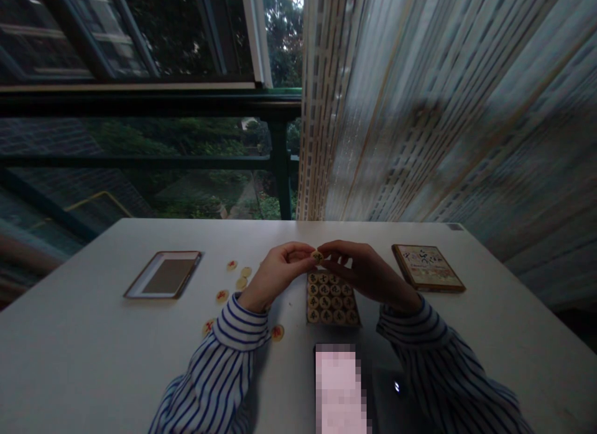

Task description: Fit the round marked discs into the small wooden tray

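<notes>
A round wooden game piece [318, 257] with a dark character is pinched between the fingertips of my left hand [280, 269] and my right hand [361, 269]. Just below and behind it sits a box of pieces [333, 324], filled with rows of round pieces with dark characters. My right hand covers the box's upper right corner. Loose pieces with red characters [222, 296] lie on the white table to the left of my left hand, and one more red-marked piece [277, 332] lies by my left cuff. Two plain pale pieces [241, 283] touch or nearly touch each other.
On the left of the white table [84, 334] lies an open, shallow lid or tray [163, 275]. A flat decorated box [429, 268] is at the right. Near the front are a phone with a blurred screen [340, 390] and a dark device [396, 406]. A curtain hangs behind.
</notes>
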Demonstrator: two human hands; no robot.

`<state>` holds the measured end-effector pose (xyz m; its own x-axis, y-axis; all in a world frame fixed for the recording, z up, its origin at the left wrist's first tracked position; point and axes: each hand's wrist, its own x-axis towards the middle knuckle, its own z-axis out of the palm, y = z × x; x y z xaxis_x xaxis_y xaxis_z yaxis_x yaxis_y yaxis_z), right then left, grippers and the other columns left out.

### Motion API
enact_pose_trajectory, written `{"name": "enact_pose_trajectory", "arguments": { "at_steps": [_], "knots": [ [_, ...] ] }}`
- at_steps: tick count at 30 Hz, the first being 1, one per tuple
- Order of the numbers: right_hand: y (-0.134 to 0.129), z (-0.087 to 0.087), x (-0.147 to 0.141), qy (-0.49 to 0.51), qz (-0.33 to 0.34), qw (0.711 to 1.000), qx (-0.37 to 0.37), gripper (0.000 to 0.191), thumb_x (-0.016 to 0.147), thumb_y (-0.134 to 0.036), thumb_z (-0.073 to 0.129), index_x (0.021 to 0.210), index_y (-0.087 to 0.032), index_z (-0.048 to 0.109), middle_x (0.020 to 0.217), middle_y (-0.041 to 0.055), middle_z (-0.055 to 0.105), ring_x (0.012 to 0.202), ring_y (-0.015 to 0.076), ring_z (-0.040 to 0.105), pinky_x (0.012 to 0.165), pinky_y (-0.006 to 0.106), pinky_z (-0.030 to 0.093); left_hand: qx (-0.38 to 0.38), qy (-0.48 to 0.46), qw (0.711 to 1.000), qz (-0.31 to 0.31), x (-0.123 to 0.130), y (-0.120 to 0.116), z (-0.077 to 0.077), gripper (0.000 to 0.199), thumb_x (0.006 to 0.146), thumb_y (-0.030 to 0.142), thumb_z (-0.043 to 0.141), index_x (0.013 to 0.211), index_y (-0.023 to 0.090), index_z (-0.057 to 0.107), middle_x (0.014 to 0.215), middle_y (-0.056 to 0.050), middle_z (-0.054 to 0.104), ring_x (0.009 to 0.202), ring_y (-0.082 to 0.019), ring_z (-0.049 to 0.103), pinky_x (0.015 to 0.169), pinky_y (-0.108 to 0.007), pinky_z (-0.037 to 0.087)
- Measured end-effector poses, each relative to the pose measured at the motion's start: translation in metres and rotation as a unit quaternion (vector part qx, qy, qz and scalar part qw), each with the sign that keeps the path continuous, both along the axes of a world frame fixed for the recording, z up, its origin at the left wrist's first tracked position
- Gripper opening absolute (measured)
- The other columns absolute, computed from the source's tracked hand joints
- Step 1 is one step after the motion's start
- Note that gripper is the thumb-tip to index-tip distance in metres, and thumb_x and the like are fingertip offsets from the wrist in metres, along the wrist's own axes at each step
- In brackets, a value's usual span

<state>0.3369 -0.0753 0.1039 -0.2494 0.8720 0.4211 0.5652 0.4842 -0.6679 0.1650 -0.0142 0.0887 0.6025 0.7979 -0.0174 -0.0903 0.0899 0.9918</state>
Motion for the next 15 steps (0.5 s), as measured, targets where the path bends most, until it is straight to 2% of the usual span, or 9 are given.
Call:
{"name": "enact_pose_trajectory", "arguments": {
  "at_steps": [8,15],
  "knots": [
    [-0.002,0.001,0.000,-0.014,0.014,1.000,-0.002,0.021,0.081,-0.020,0.055,0.101,-0.020,0.062,0.081,-0.0002,0.064,0.064,0.0073,0.053,0.056,0.018,0.043,0.009,0.058,0.998,0.018,0.004,-0.003,0.003,0.022,0.068,0.029,0.068,0.078,0.011,0.062,0.069,-0.004,0.067,0.064,-0.012,0.062,0.066,-0.024,0.049],
    [-0.001,0.000,0.005,-0.037,0.012,0.999,0.007,0.020,0.081,-0.018,0.054,0.099,-0.019,0.062,0.080,0.0002,0.064,0.065,0.0075,0.053,0.059,0.020,0.043,0.016,0.088,0.996,0.011,0.003,-0.007,0.011,0.020,0.074,0.030,0.062,0.083,0.013,0.066,0.073,-0.006,0.069,0.071,-0.015,0.064,0.062,-0.022,0.048]
  ]
}}
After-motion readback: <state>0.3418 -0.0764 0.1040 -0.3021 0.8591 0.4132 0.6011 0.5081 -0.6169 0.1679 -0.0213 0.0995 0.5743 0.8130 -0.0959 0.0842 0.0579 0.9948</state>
